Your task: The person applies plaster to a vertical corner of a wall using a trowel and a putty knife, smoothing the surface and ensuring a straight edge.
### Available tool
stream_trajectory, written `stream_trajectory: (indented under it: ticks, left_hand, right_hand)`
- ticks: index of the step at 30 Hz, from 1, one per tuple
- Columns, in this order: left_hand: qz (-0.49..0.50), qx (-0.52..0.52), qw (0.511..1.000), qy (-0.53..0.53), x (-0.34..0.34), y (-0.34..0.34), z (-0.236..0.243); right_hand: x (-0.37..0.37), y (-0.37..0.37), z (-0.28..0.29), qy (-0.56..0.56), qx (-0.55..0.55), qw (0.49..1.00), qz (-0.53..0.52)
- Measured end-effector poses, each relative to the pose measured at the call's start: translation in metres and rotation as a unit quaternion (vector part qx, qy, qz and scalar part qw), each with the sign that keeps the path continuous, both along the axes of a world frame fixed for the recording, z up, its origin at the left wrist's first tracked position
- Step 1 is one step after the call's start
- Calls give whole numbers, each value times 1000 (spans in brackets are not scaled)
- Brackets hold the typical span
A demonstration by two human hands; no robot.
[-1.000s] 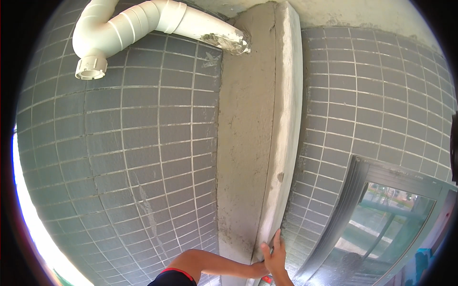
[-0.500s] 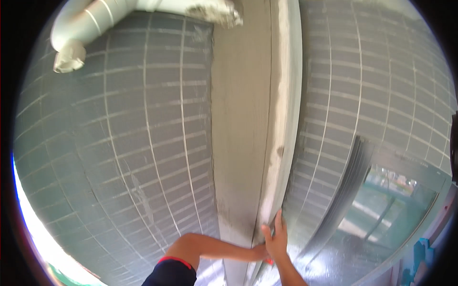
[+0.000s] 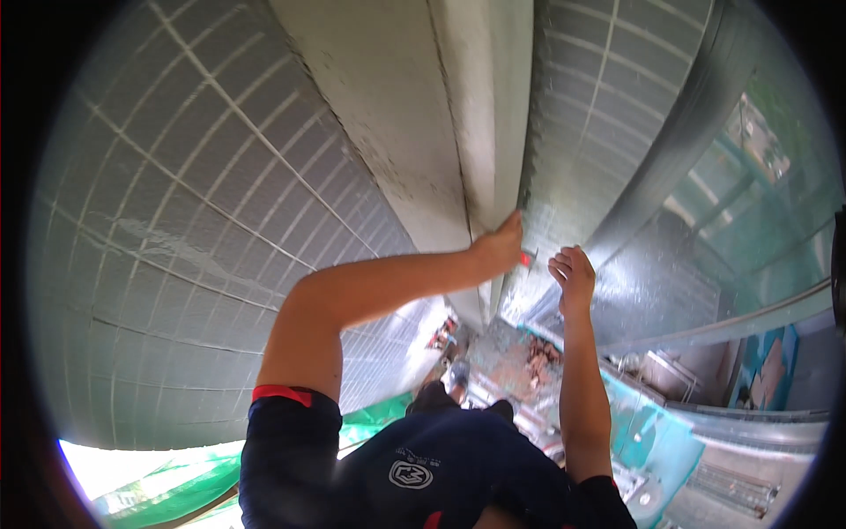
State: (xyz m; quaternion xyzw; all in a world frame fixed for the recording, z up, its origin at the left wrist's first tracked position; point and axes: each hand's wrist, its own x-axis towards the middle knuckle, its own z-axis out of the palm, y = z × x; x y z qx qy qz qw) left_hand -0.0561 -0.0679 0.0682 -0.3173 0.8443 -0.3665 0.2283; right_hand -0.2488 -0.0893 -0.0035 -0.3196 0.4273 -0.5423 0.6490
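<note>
My left hand [image 3: 499, 248] is closed at the edge of a pale plastered column [image 3: 487, 115], around a small tool with a red part [image 3: 526, 258]. Most of that tool is hidden by the fingers, so its kind is unclear. Just to the right, my right hand [image 3: 575, 271] is raised with its fingers curled in, apart from the column. Whether anything sits inside those fingers does not show. Beside the column on the right runs a grey tiled wall [image 3: 573, 115].
Another grey tiled wall [image 3: 203, 176] fills the left. On the right is a framed window [image 3: 749, 203]. Far below lie reddish rubble [image 3: 542, 357] and a teal sheet [image 3: 656, 432]. Green netting [image 3: 167, 489] hangs at the lower left.
My view has tipped downward, bringing my torso and the ground into sight. My right hand has come off the column edge and curled its fingers; my left stays at the column.
</note>
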Motion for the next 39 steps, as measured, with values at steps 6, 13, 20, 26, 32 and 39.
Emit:
stream_trajectory:
  ticks: [6, 13, 20, 26, 32, 39]
  left_hand:
    - [-1, -29, 999, -22, -7, -2, 13]
    - [-4, -28, 999, -23, 1, -1, 13]
    - [-5, 32, 999, -35, -6, -6, 22]
    - [-13, -12, 999, -43, -4, -7, 17]
    - [20, -2, 1000, -5, -8, -9, -12]
    - [8, 12, 1000, 11, -7, -1, 1]
  right_hand:
    - [23, 17, -55, 24, -23, 987, 160]
    - [52, -13, -83, -312, 137, 939, -35]
    - [98, -10, -132, -489, 180, 851, 68]
    - [53, -27, -117, -499, 206, 839, -67]
    - [33, -40, -75, -612, 47, 788, -43]
    - [53, -87, 213, -657, -148, 688, 272]
